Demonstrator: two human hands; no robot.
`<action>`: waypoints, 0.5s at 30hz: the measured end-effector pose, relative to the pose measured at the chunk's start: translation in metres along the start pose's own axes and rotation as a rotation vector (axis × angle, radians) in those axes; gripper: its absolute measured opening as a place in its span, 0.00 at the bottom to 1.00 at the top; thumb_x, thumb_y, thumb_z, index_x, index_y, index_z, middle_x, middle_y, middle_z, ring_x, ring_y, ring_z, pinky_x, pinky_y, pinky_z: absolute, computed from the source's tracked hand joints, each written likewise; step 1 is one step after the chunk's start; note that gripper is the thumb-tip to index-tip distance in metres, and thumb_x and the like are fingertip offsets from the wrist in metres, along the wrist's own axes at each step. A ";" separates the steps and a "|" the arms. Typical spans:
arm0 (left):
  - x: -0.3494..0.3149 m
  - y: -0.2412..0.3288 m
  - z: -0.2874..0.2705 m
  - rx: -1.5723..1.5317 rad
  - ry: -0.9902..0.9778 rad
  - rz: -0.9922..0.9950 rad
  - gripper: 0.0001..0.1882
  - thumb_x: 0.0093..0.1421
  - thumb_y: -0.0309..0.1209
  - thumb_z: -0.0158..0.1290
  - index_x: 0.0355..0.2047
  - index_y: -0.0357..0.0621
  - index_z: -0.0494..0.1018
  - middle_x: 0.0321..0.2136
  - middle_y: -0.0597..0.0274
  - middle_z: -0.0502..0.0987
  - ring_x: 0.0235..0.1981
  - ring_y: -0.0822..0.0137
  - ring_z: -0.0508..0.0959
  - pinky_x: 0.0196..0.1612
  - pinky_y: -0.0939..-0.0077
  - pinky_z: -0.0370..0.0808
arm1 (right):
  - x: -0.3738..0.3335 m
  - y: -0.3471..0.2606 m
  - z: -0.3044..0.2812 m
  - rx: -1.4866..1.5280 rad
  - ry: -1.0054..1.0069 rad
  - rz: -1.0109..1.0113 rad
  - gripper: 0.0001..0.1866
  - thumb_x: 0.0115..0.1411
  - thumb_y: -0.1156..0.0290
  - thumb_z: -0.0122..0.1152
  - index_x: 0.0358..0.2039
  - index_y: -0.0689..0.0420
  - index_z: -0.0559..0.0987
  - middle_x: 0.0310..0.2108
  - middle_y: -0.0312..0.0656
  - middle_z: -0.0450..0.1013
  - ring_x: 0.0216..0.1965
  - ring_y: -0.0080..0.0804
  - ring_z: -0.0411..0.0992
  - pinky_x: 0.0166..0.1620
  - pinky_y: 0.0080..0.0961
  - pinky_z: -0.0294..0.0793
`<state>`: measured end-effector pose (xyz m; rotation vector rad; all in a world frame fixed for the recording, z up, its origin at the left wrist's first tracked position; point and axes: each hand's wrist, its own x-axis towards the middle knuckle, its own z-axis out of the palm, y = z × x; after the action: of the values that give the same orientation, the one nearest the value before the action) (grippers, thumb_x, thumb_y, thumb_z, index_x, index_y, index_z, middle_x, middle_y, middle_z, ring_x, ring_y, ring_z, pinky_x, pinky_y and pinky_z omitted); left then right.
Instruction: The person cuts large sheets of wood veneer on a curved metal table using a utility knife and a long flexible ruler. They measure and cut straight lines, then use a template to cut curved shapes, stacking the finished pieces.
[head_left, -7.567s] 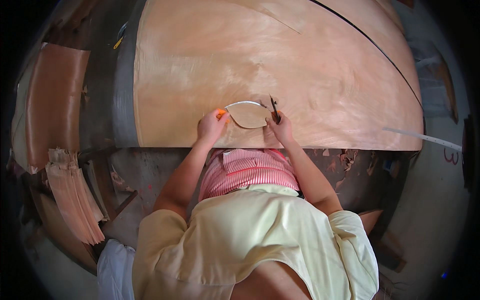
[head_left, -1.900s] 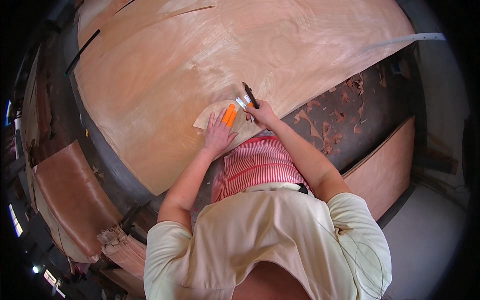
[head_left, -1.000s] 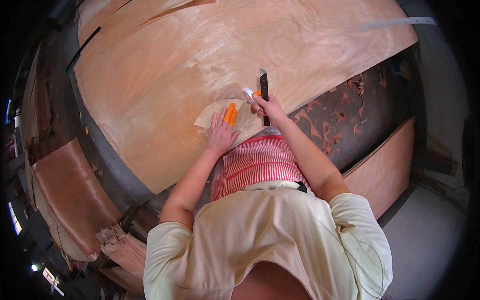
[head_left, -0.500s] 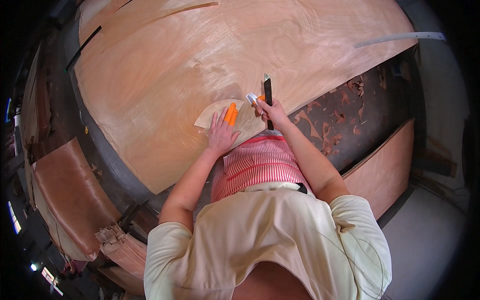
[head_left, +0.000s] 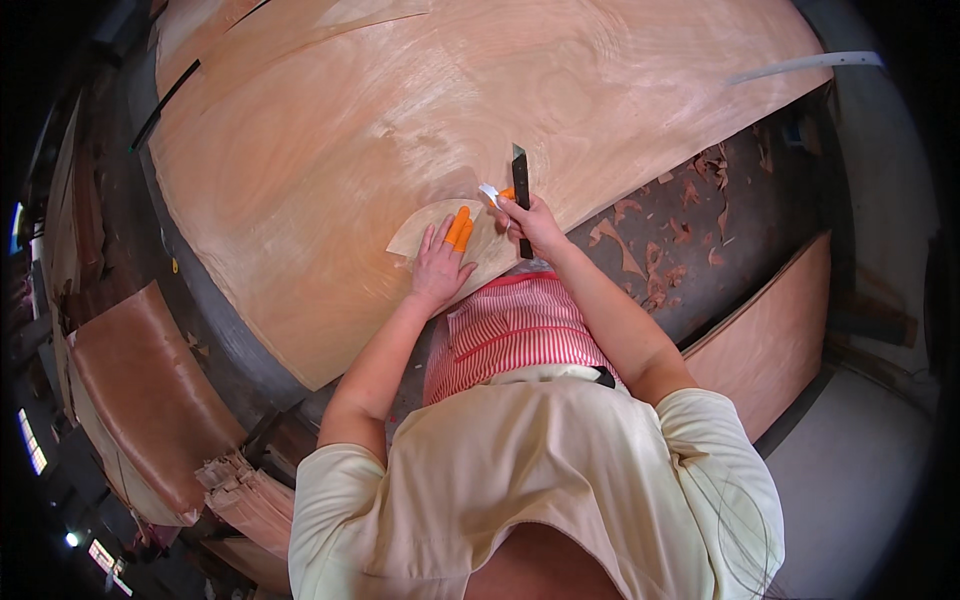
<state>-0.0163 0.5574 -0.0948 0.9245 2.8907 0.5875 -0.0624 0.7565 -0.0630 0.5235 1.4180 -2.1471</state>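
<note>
Roughly mid-frame, a thin fan-shaped wood piece [head_left: 410,234] lay on the large wood sheet [head_left: 290,210]. Left hand [head_left: 437,268] nearer: resting on it, fingers flat, slightly spread. Right hand [head_left: 534,222] wrapped round a black knife [head_left: 521,182], also pinching a small white item [head_left: 488,194]; from that grip, piece lay just left. Knife's long axis near vertical in frame, blade toward top. Piece's curved edge faced upper left; long axis apparently rose rightward, lower edge partly hidden.
</note>
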 end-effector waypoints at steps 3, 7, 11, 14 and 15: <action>0.001 0.001 -0.001 0.003 0.006 -0.015 0.32 0.48 0.43 0.51 0.51 0.37 0.61 0.53 0.53 0.58 0.59 0.59 0.51 0.59 0.58 0.47 | 0.000 0.000 -0.002 -0.010 -0.007 0.000 0.09 0.57 0.65 0.52 0.29 0.58 0.71 0.15 0.29 0.65 0.11 0.11 0.53 0.14 0.10 0.50; 0.000 0.003 -0.003 0.002 0.010 -0.018 0.33 0.48 0.43 0.52 0.51 0.38 0.60 0.53 0.53 0.58 0.59 0.59 0.51 0.59 0.58 0.48 | 0.000 0.000 -0.003 -0.037 -0.003 0.002 0.09 0.57 0.65 0.52 0.29 0.58 0.71 0.15 0.29 0.65 0.10 0.11 0.53 0.14 0.11 0.50; 0.001 0.003 -0.003 -0.026 0.008 -0.030 0.32 0.48 0.42 0.52 0.51 0.36 0.60 0.53 0.53 0.57 0.59 0.57 0.51 0.59 0.56 0.47 | -0.002 0.001 -0.005 -0.039 0.034 0.007 0.09 0.57 0.65 0.52 0.29 0.58 0.71 0.15 0.29 0.65 0.10 0.11 0.53 0.14 0.11 0.50; 0.002 0.005 -0.004 -0.013 0.002 -0.043 0.33 0.48 0.43 0.52 0.51 0.37 0.60 0.54 0.53 0.57 0.59 0.59 0.50 0.59 0.57 0.47 | -0.002 0.004 -0.009 -0.038 0.034 0.016 0.09 0.57 0.65 0.52 0.29 0.57 0.71 0.15 0.29 0.65 0.11 0.11 0.53 0.14 0.11 0.50; 0.002 0.005 -0.005 -0.001 0.001 -0.048 0.33 0.48 0.43 0.52 0.51 0.37 0.60 0.54 0.53 0.56 0.59 0.60 0.49 0.59 0.58 0.47 | -0.002 0.004 -0.010 -0.044 0.039 0.023 0.09 0.57 0.65 0.52 0.29 0.57 0.71 0.15 0.30 0.65 0.11 0.11 0.53 0.14 0.11 0.50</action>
<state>-0.0157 0.5609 -0.0883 0.8529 2.9038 0.5857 -0.0577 0.7650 -0.0686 0.5654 1.4701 -2.0932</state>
